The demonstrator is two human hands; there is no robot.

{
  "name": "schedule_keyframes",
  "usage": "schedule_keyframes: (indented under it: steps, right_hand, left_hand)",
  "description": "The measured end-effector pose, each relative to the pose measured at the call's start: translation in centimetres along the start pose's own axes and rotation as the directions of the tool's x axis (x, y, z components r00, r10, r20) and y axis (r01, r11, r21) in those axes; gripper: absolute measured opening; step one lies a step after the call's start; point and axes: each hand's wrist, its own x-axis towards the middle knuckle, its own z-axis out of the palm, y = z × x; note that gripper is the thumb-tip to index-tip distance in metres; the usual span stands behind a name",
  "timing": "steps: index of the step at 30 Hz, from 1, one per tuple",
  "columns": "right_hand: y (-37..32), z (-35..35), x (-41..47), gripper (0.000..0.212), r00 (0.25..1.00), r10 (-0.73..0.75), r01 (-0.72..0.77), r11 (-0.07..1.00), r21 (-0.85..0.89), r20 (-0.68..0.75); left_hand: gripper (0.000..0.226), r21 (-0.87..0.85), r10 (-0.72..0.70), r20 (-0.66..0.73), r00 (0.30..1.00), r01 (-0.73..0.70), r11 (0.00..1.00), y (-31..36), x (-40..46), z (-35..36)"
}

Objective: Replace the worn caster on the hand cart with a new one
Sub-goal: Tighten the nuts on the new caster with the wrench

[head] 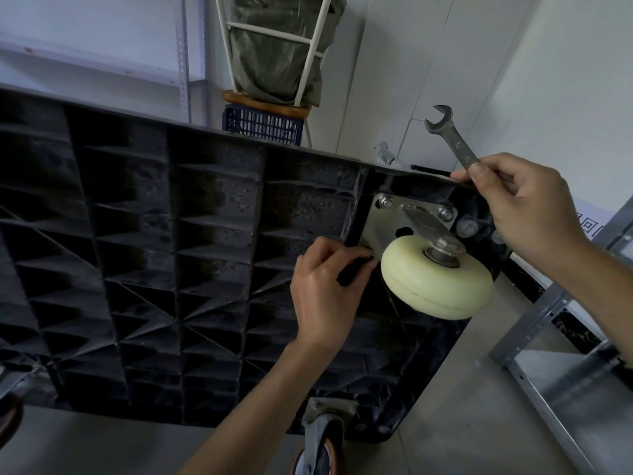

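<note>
Cream caster [436, 279] sits bolted at the upturned cart's [137, 234] corner. My left hand [325, 289] pinches at the plate's lower corner; what it holds is hidden. My right hand [524, 207] grips the wrench [452, 138].

Behind, a dark blue slatted plastic crate [262, 124] under a round brown wooden stool seat [263, 103]; above, a grey-green wrapped bundle [274, 46], perhaps cloth, inside a white wire frame [310, 60]. At right, grey metal shelving [561, 368].
</note>
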Motion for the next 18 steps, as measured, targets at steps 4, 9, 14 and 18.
schedule_keyframes:
  steps: [4,9,14,18]
  right_hand:
    - [-0.13,0.05,0.0,0.033,1.0,0.001,-0.001,1.0,0.008,-0.011]
    - [-0.24,0.03,0.02,0.031,1.0,0.01,-0.009,1.0,0.016,-0.009]
    - [-0.26,0.03,0.05,0.031,1.0,0.013,-0.013,1.0,0.013,-0.013]
    - [-0.27,0.06,0.02,0.03,1.0,0.016,-0.016,1.0,0.01,-0.014]
  left_hand:
    - [0.026,-0.01,-0.016,0.016,1.0,0.016,1.0,0.1,-0.34,-0.21]
    - [0.013,0.04,-0.033,-0.02,0.999,0.034,0.999,0.24,-0.14,-0.08]
    - [0.021,0.078,-0.028,-0.035,0.999,0.031,0.996,0.65,-0.49,-0.1]
    - [0.022,0.096,-0.006,-0.021,1.0,0.008,0.995,0.46,-0.06,-0.11]
